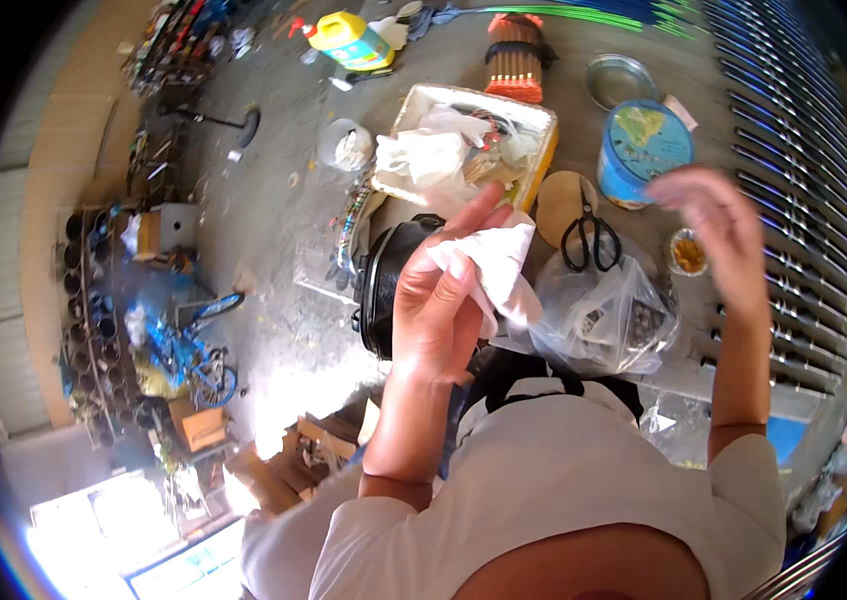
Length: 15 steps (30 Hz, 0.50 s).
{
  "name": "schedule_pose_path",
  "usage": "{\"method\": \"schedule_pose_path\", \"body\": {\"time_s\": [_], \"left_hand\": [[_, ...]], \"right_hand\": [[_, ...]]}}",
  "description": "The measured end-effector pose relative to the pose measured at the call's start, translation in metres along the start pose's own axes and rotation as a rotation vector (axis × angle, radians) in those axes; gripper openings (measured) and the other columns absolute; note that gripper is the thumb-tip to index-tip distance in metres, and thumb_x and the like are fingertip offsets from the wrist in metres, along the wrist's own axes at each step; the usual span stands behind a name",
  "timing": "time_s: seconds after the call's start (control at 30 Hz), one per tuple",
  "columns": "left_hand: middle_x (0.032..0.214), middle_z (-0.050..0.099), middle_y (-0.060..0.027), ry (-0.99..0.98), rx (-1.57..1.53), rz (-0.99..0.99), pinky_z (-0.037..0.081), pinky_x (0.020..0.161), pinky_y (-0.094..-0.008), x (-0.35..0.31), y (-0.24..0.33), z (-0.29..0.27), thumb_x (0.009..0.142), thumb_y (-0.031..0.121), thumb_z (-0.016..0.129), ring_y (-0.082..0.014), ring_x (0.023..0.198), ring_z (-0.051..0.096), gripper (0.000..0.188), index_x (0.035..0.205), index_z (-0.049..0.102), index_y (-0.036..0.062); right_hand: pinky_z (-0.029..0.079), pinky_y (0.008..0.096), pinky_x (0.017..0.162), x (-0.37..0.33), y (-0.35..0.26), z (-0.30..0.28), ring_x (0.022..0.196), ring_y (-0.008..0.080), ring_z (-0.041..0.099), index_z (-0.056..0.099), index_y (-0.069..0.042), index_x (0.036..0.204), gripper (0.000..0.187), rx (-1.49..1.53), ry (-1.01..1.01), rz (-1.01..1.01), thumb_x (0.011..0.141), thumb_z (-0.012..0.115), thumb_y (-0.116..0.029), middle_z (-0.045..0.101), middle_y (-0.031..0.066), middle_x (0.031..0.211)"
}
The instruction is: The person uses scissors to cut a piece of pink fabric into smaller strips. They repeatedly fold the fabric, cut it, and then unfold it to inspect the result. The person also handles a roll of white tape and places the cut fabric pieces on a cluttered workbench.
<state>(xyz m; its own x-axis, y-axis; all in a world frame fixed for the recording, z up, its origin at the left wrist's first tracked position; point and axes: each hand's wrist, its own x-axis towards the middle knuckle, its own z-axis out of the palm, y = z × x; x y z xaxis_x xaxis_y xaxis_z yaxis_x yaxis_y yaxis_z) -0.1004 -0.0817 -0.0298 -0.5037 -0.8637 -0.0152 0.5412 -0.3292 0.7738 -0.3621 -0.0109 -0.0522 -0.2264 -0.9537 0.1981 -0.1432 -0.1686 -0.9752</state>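
My left hand (pixel 434 300) is raised in front of my chest, its thumb pressed on a crumpled white cloth (pixel 499 260) that hangs toward the right. My right hand (pixel 719 220), smeared by motion, is held up at the right with its fingers reaching leftward and apart from the thumb. Nothing shows in it. It overlaps the edge of a blue round bucket (pixel 649 150) in the picture. Below it stands a small bowl of orange-brown stuff (pixel 688 252). Black-handled scissors (pixel 592 240) rest partly on a round tan board (pixel 562 205).
A white foam box (pixel 549 125) holds plastic bags. A clear plastic bag (pixel 604 310) lies close before me, with a black container (pixel 384 285) at its left. Rows of dark rods (pixel 794 200) line the right. Beyond are a bundle of orange-tipped sticks (pixel 516 65), a metal bowl (pixel 621 80) and a yellow jug (pixel 352 42).
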Motion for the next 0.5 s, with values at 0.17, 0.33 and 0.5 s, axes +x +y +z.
{"method": "schedule_pose_path", "body": {"time_s": [0.17,0.33,0.5], "left_hand": [[0.135,0.043,-0.0198,-0.239,0.227,0.063,0.036,0.1,-0.0403,0.007,0.026,0.001,0.087,0.023,0.061,-0.0275,0.122,0.044,0.025,0.102,0.066,0.0031],[0.121,0.055,-0.0179,-0.338,0.328,0.069,0.039,0.096,-0.0378,0.002,0.055,-0.006,0.089,0.025,0.059,-0.0238,0.111,0.053,0.03,0.105,0.064,0.0009],[0.107,0.062,-0.0204,-0.164,0.183,-0.039,0.048,0.087,-0.0366,-0.005,0.084,-0.02,0.094,0.025,0.049,-0.0257,0.096,0.062,0.04,0.119,0.052,-0.0055]], "right_hand": [[0.038,0.0334,0.094,-0.012,-0.034,0.079,0.113,0.021,0.048,0.042,-0.005,0.13,0.064,0.01,-0.281,-0.162,0.074,0.073,-0.014,0.048,0.0104,0.124],[0.043,0.0299,0.087,-0.012,-0.053,0.12,0.095,0.0142,0.055,0.052,-0.001,0.113,0.045,0.194,-0.218,0.084,0.073,0.072,-0.009,0.059,0.0045,0.1],[0.041,0.0192,0.064,-0.007,-0.057,0.124,0.075,0.0047,0.053,0.049,-0.005,0.091,0.018,0.418,-0.28,0.223,0.08,0.063,-0.007,0.057,-0.001,0.081]]}}
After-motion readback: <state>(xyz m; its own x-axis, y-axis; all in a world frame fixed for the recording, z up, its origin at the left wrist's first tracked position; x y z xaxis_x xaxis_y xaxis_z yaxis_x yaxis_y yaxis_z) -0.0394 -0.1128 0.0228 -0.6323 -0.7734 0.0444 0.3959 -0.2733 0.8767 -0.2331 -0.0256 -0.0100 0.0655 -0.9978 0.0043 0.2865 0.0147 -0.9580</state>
